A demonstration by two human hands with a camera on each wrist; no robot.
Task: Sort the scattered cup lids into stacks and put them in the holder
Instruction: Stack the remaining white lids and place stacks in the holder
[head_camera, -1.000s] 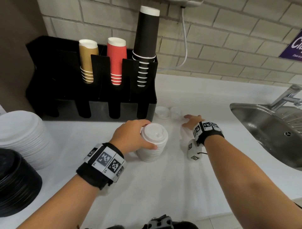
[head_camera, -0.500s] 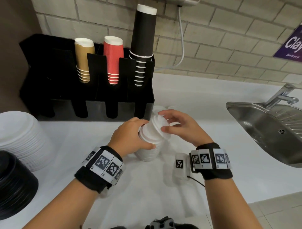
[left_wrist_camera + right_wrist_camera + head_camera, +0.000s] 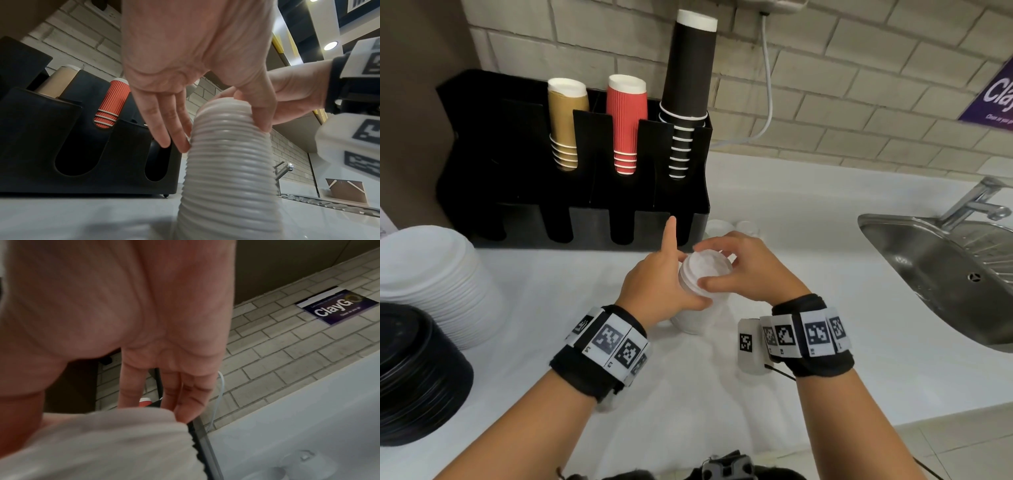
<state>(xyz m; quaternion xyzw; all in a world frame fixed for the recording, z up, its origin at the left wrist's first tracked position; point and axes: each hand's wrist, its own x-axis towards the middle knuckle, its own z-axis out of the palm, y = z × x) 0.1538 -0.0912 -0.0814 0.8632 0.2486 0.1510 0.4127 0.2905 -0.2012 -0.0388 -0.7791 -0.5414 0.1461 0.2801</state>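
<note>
Both hands meet on the lid stack (image 3: pixel 700 308) standing on the counter (image 3: pixel 774 411): the left hand (image 3: pixel 659 289) grips its side, forefinger straight, and the right hand (image 3: pixel 748 270) pinches the top lid (image 3: pixel 707 269) just before the holder (image 3: pixel 571 192).

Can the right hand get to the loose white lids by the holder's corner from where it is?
Probably yes: the loose lids lie just beyond the right hand, nothing between, but it holds the stack.
</note>
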